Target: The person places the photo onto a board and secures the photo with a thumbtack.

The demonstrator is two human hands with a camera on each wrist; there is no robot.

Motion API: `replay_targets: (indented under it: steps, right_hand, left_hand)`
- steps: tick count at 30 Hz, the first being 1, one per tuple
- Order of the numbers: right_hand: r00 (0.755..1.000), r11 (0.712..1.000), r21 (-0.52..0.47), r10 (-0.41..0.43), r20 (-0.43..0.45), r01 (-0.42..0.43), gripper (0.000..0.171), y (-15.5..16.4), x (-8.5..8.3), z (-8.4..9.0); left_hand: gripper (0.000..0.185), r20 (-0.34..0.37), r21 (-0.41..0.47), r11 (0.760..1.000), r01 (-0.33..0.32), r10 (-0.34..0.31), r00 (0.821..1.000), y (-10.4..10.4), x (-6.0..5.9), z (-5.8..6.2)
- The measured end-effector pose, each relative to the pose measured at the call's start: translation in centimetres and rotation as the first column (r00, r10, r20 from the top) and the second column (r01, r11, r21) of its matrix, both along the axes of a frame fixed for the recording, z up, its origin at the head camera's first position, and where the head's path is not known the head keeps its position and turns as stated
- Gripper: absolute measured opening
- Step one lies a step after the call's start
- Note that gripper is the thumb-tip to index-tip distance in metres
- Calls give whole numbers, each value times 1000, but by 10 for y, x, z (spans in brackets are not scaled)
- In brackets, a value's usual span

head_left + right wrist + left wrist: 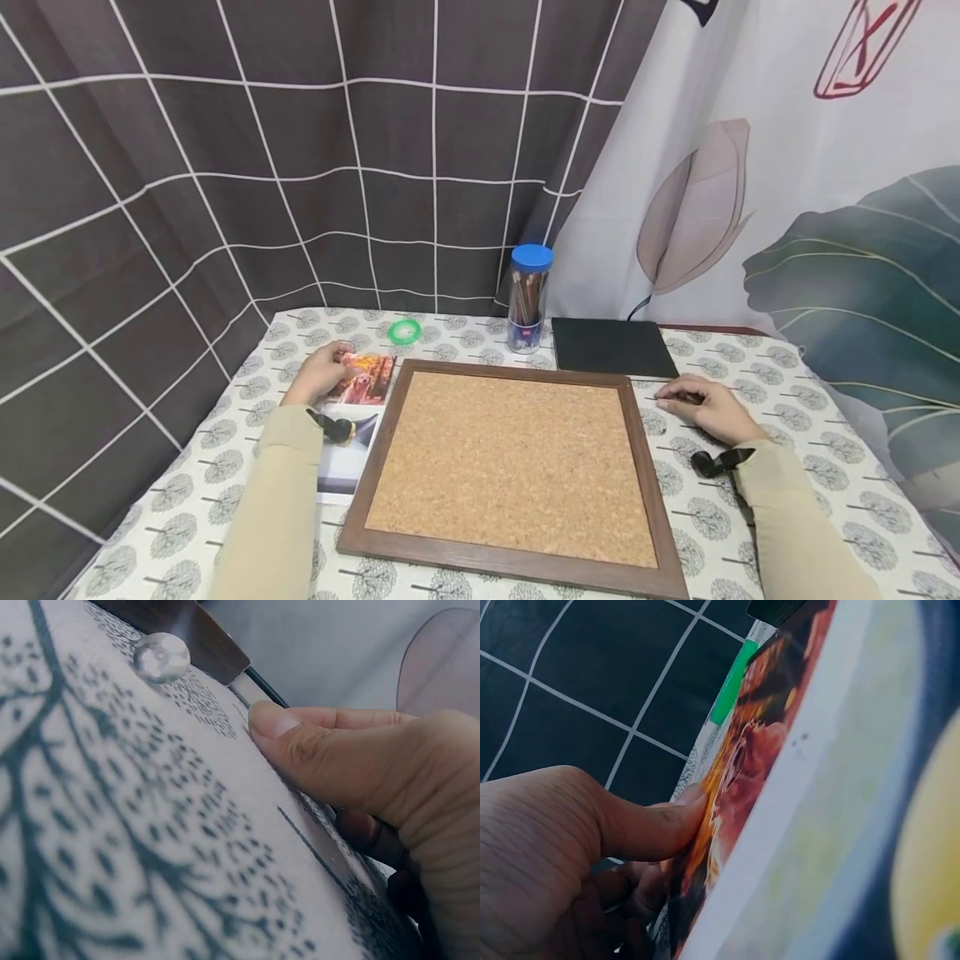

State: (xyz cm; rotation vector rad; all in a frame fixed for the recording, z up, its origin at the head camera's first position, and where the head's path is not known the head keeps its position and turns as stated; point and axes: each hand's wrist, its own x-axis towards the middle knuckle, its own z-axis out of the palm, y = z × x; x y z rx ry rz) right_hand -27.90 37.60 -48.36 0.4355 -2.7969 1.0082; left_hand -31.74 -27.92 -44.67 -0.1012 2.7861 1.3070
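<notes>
A cork board (510, 462) in a dark wooden frame lies flat in the middle of the table. My left hand (322, 371) is at the board's upper left corner and pinches the edge of a dog photo (367, 377). Close up, the thumb (652, 825) lies on the orange print (742, 772) with fingers curled beneath. A second photo (347, 454) lies under my left wrist. My right hand (701, 404) rests on the cloth by the board's right edge, fingers loosely curled and the thumb (300, 735) flat. A clear pin head (160, 656) lies just ahead of it, untouched.
Behind the board stand a clear pencil jar with a blue lid (527, 298), a green tape roll (405, 331) and a flat black pad (613, 347). Curtains hang close around the back and sides of the tree-patterned tablecloth (825, 475).
</notes>
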Motion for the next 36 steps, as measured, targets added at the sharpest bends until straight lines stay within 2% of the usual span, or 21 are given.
replay_targets:
  steps: [4, 6, 9, 13, 16, 17, 19, 23, 26, 28, 30, 31, 34, 36]
  right_hand:
    - [999, 999, 12, 35, -27, -35, 11, -1, -1, 0]
    - [998, 999, 6, 47, -50, -46, 9, -1, -1, 1]
    - [999, 1000, -7, 17, -51, -17, 9, 0, -2, 2]
    - [995, 995, -22, -101, -14, 101, 16, 0, -3, 2]
    - [987, 986, -29, -162, -11, 161, 21, 0, -2, 2]
    - [986, 986, -25, -168, -15, 167, 22, -1, -1, 1]
    - [984, 984, -20, -177, -15, 177, 24, -1, 0, 1]
    - [980, 980, -6, -197, 0, 197, 26, -2, 1, -2]
    - [978, 978, 9, -207, 8, 207, 27, -3, 1, -4]
    - [977, 978, 10, -211, 14, 210, 29, -3, 1, -3]
    - [977, 977, 14, -213, 19, 212, 31, -4, 1, -1]
    - [977, 977, 17, -212, 22, 212, 32, -4, 0, 0]
    - [975, 975, 29, -220, 32, 219, 34, -4, -1, 3]
    - [975, 975, 34, -220, 40, 219, 35, -4, -1, 3]
  left_hand:
    - [43, -48, 35, 998, -55, 57, 997, -3, -2, -1]
    - [41, -65, 94, 993, -78, 84, 994, -4, -4, 0]
    - [40, -80, 232, 966, -116, 138, 987, -7, -5, 8]
    - [39, -114, 388, 905, -178, 238, 964, -10, -2, 22]
    - [35, -136, 455, 865, -210, 301, 944, -10, 0, 30]
    - [33, -147, 462, 859, -219, 318, 937, -9, 0, 32]
    - [29, -173, 478, 844, -245, 363, 916, -6, 1, 36]
    - [28, -205, 537, 794, -286, 451, 869, 0, 1, 41]
    - [31, -194, 635, 724, -270, 487, 852, 3, 2, 43]
    - [35, -187, 661, 710, -241, 468, 864, 7, 1, 45]
    - [39, -183, 667, 719, -196, 413, 892, 13, 0, 47]
    - [41, -184, 659, 734, -165, 370, 910, 17, 0, 49]
    - [47, -158, 597, 798, -80, 215, 964, 33, 3, 58]
    - [49, -140, 563, 826, -15, 113, 984, 42, 3, 58]
